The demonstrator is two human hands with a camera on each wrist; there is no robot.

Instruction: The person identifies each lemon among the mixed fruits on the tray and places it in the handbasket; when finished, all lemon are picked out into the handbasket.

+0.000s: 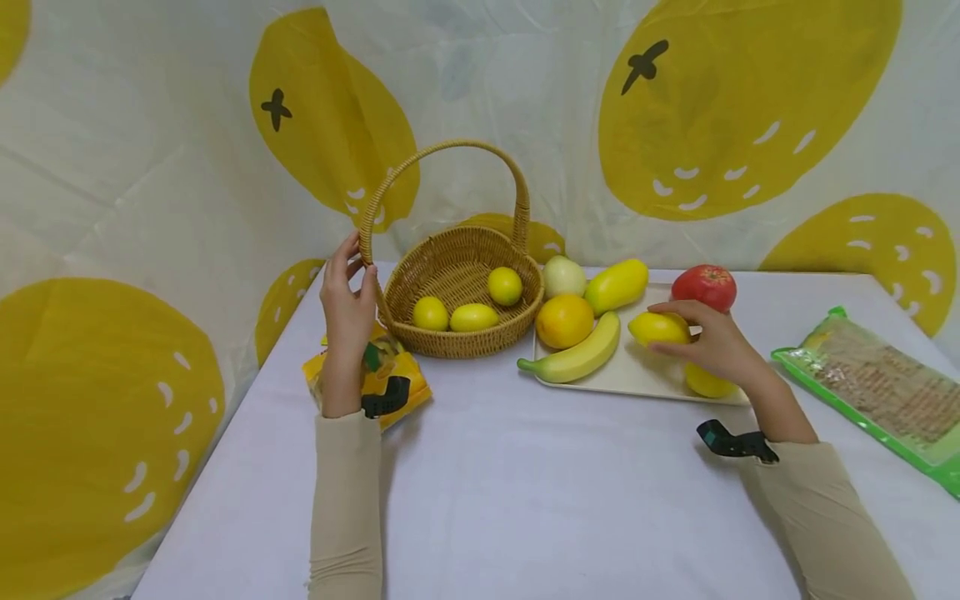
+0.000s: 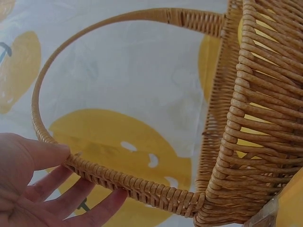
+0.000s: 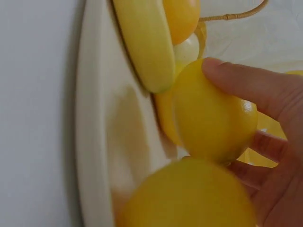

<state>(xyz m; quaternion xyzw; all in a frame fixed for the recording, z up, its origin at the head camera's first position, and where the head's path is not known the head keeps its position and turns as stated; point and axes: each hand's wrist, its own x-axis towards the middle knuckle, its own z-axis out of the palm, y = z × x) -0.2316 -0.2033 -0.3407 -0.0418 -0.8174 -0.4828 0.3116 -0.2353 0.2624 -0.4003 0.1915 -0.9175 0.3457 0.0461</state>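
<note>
My left hand point(image 1: 358, 265) holds the lower left end of the handle point(image 2: 142, 189) of a wicker basket point(image 1: 450, 346), thumb on one side and fingers on the other. Three lemons point(image 1: 474, 317) lie inside the basket. My right hand point(image 1: 663, 329) grips a lemon point(image 1: 647, 327) just over the white tray point(image 1: 637, 379); in the right wrist view the thumb and fingers wrap this lemon point(image 3: 203, 118). A second lemon point(image 1: 708, 385) lies on the tray under my right wrist. The tray also carries a banana point(image 1: 581, 354), an orange point(image 1: 564, 321), a yellow mango point(image 1: 617, 285), a pale round fruit point(image 1: 564, 276) and a red apple point(image 1: 703, 286).
A yellow snack packet point(image 1: 397, 379) lies beside the basket under my left wrist. A green-edged packet point(image 1: 877, 392) sits near the table's right edge. A white cloth covers the table, and a lemon-print curtain hangs close behind it.
</note>
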